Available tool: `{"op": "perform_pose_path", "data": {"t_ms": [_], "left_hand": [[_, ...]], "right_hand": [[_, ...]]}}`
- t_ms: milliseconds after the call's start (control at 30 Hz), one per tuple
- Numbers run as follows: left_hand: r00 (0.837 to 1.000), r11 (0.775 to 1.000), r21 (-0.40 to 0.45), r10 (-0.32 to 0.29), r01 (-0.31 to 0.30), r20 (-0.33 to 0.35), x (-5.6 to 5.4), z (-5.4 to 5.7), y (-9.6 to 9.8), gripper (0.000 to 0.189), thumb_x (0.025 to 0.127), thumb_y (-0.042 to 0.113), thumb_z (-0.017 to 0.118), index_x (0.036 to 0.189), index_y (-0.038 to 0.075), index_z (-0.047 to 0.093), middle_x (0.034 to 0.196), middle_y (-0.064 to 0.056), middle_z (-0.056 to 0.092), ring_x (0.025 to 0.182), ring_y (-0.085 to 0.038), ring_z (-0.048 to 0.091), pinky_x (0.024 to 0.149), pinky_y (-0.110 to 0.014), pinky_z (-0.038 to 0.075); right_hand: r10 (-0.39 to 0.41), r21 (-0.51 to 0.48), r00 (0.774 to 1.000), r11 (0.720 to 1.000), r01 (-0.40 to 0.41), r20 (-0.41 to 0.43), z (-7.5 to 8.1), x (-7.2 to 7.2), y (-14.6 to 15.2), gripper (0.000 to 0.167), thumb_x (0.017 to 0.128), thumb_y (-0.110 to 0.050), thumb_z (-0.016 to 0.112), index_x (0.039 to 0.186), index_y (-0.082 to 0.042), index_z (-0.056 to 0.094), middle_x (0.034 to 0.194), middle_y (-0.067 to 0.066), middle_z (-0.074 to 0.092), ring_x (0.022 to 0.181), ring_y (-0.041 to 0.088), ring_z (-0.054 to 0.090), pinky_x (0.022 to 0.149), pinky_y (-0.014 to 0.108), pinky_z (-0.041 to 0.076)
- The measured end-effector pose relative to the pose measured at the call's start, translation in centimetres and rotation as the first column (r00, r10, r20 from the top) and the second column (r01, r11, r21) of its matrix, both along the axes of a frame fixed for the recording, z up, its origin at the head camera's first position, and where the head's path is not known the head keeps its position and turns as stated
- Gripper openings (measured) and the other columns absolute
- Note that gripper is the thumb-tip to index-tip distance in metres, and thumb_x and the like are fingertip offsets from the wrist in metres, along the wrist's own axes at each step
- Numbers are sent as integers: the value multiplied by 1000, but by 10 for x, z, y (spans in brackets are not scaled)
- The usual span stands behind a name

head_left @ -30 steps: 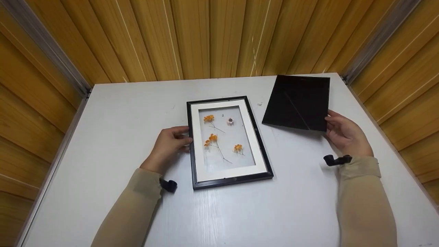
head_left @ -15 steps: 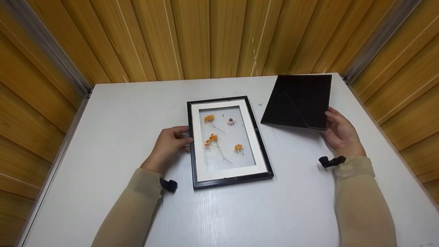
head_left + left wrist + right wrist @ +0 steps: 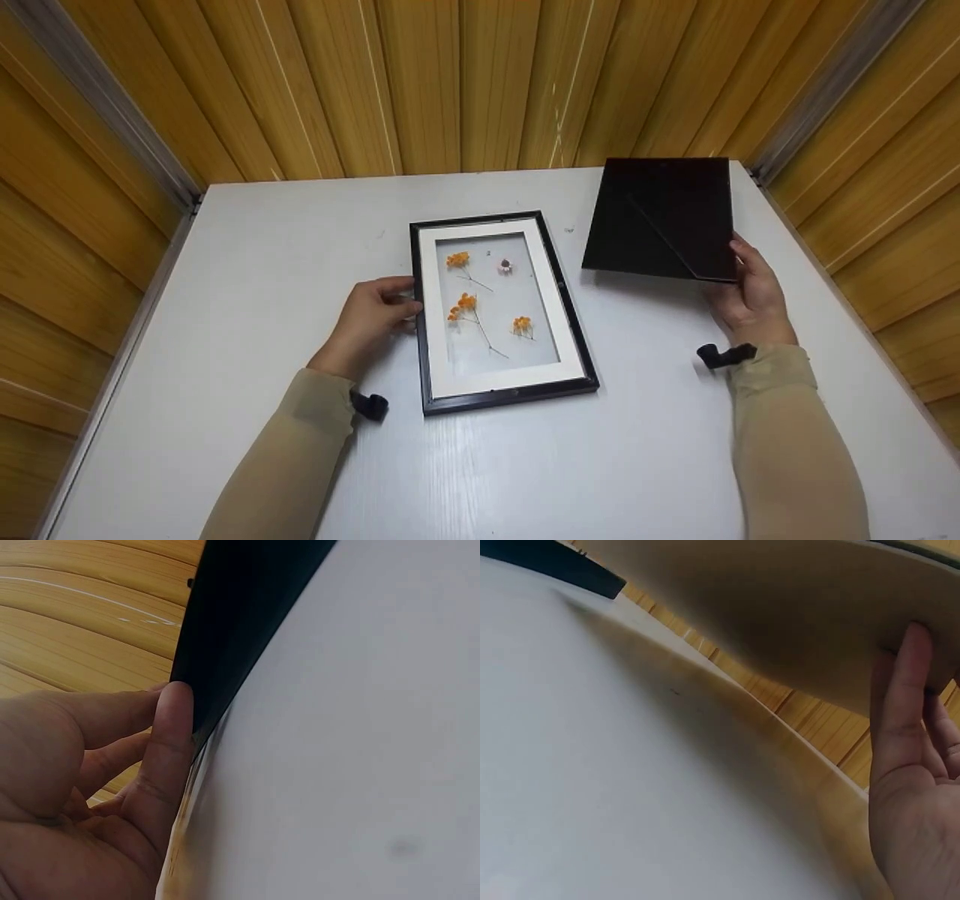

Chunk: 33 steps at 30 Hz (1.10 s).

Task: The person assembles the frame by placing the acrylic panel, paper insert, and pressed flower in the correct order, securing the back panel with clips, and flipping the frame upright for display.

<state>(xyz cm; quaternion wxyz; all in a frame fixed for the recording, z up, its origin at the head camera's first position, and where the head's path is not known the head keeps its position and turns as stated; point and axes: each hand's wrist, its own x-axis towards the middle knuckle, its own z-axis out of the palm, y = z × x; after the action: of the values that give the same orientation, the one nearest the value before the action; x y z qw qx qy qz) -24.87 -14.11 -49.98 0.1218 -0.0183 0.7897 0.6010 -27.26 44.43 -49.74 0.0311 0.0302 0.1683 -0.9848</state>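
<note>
A black picture frame (image 3: 577, 330) with a white mat lies on the white table, several dried flowers, mostly orange (image 3: 465, 301), inside its opening. At its left side rests my left hand (image 3: 371, 319), thumb and fingertips holding the edge; the left wrist view shows a fingertip (image 3: 176, 709) against the frame's dark side wall (image 3: 232, 607). My right hand (image 3: 754, 296) grips a black backing board (image 3: 660, 225) by its near right corner, raised above the table. Its brown underside (image 3: 780, 622) shows in the right wrist view, a finger (image 3: 907, 682) pressed to it.
The white table (image 3: 285, 240) backs onto a yellow wood-panelled wall (image 3: 420, 90), with similar panels on both sides. Both wrists wear small black cameras. A corner of the frame (image 3: 562, 570) shows in the right wrist view.
The backing board has shifted slightly right, its far edge rising, while my right wrist has moved a little left. My left hand and the picture frame stay in place.
</note>
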Motion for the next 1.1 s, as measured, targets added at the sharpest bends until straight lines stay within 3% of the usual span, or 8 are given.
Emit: {"op": "perform_pose_path", "data": {"t_ms": [200,433,667,933,1100], "left_hand": [[1000,1000,-7,4,-4,-3,-1,-1,1,54,103,0,79,155,0,66,137,-25,74,107,-20,76,85,-25,71],[1000,1000,-11,-7,7,-13,-1,0,1,54,103,1,79,155,-2,65,139,-27,74,108,-20,77,85,-25,71],[1000,1000,12,-13,13,-18,-3,-2,1,55,103,1,79,155,-3,65,137,-28,74,101,-16,76,81,-22,70],[1000,1000,19,-11,11,-11,-2,-3,2,56,101,-1,79,155,-3,65,134,-28,74,97,-14,75,80,-23,70],[1000,1000,5,-14,15,-24,-3,-2,1,55,102,-1,79,154,-3,65,133,-28,75,94,-14,76,79,-23,70]], "right_hand": [[-30,-39,985,999,23,-171,-2,1,-3,24,114,3,53,128,12,71,119,29,82,99,43,85,83,46,73],[54,-96,947,991,-89,-318,-3,3,-11,30,113,4,47,135,14,65,125,34,78,104,48,83,88,50,72],[114,-119,925,979,-167,-362,-2,2,-24,31,113,3,48,136,15,64,128,36,76,106,51,82,90,55,72],[178,-38,916,978,-205,-359,2,3,-36,34,113,5,44,138,15,65,128,35,76,109,50,82,89,52,73],[244,0,885,964,-266,-396,3,2,-44,43,115,6,35,149,14,60,141,34,72,121,50,79,99,53,71]]}}
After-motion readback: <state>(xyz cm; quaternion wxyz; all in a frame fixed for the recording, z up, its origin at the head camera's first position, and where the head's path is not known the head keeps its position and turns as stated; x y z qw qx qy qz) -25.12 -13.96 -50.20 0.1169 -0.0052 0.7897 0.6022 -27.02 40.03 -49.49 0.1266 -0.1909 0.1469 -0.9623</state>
